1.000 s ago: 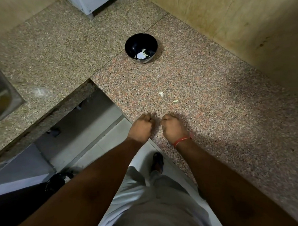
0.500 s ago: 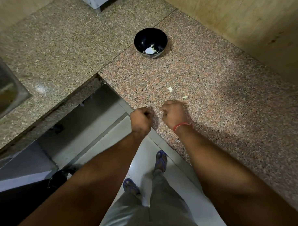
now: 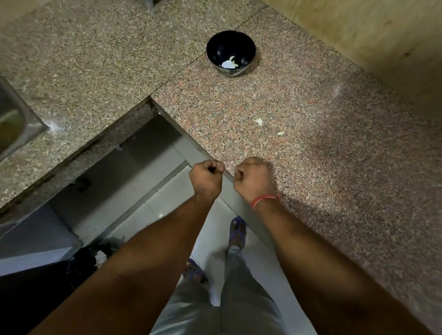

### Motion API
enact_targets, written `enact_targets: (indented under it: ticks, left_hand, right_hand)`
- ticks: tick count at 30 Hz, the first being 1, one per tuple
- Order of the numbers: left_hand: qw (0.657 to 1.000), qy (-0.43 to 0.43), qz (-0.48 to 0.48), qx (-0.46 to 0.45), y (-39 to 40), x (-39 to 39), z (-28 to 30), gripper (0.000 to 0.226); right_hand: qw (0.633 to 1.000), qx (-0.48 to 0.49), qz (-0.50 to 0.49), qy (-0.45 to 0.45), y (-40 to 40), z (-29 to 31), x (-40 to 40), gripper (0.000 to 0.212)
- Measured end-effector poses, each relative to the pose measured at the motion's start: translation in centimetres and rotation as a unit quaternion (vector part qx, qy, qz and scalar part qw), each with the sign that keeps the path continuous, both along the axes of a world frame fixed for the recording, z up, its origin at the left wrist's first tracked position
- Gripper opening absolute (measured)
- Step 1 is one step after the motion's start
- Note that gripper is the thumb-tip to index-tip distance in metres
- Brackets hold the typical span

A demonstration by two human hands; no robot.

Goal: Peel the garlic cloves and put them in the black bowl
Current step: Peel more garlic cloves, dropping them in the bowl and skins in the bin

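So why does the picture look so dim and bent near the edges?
Head view: light is low, so the forearms are dark and the hands cast a soft shadow on the counter; the wide lens curves the counter edges; the black bowl is fairly sharp, the fists slightly blurred.

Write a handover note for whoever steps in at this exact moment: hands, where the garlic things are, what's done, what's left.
Left hand and right hand: both curled, close together over the counter edge; what the fingers hold is hidden.
Black bowl: far back on the granite counter, with pale peeled garlic at its bottom.
Two pale scraps lie on the counter between bowl and hands.
Done: some garlic in the bowl.
Left: finish whatever is in hand, drop it in the bowl.
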State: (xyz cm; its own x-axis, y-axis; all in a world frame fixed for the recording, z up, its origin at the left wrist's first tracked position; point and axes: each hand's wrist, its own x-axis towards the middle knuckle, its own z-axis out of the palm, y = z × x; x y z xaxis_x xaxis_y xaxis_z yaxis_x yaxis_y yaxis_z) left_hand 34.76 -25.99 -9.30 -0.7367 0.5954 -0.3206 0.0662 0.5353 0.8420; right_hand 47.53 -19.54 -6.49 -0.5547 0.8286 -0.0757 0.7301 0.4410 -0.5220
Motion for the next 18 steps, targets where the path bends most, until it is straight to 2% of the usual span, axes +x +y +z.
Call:
enact_targets:
  ticks: [4, 10, 13, 15, 18]
  left_hand:
    - [0.998, -0.053, 0.019, 0.027, -0.6, -0.1, -0.4, 0.011]
    - [0.991, -0.118, 0.05, 0.05, -3.2, -1.4, 0.0, 0.013]
    - [0.98, -0.168, 0.095, 0.058, -6.2, -2.8, 0.4, 0.023]
    - [0.969, -0.197, 0.132, 0.075, -8.8, -4.2, 0.8, 0.025]
    - [0.951, -0.229, 0.182, 0.102, -13.6, -6.6, 0.9, 0.02]
  right_hand:
    - [0.997, 0.025, 0.027, -0.062, -0.6, -0.1, -0.7, 0.016]
    - [0.996, 0.039, 0.022, -0.076, -3.0, 0.7, -2.5, 0.017]
    - [0.993, -0.07, -0.079, 0.055, -5.3, 0.2, -3.9, 0.017]
    - [0.958, -0.203, -0.143, 0.145, -7.8, 0.4, -5.8, 0.017]
    - [0.914, -0.326, -0.159, 0.183, -11.6, 0.4, -9.3, 0.018]
